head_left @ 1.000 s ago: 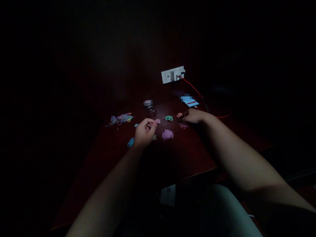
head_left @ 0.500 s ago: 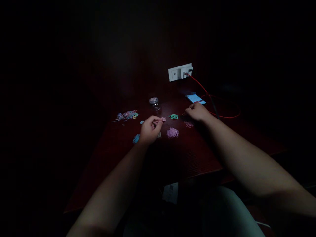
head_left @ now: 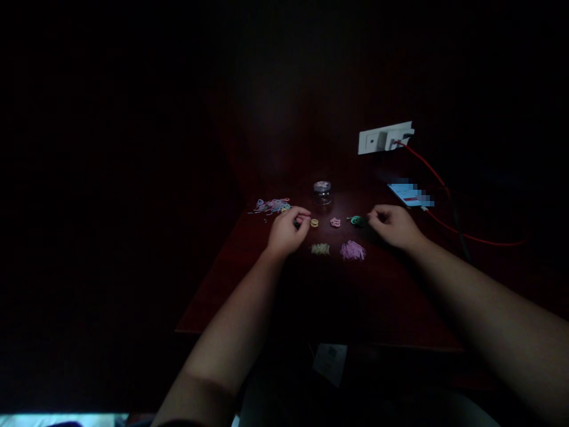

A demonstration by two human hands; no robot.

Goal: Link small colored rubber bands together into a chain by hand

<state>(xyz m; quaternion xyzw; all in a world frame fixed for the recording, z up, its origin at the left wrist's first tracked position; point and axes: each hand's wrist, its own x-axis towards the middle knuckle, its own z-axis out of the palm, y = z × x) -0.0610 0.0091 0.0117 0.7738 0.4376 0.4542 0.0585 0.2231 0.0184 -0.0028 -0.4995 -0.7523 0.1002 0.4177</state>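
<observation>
My left hand is closed in a pinch above the dark red table, just left of a small group of yellow rubber bands. Whatever its fingertips hold is too small to make out. My right hand is closed too, its fingertips by a pile of green rubber bands; anything in them is hidden. Between the hands lie pink bands. Nearer to me are a pale beige pile and a larger light purple pile. A mixed, multicoloured heap lies behind my left hand.
A small clear jar with a lid stands behind the piles. At the back right lies a lit phone with a red cable running to a wall socket. The surroundings are very dark.
The view has swung left, so things sit farther right. Relative to the piles, my left hand has moved left, from the pink bands to the yellow ones. My right hand has come closer to the green pile.
</observation>
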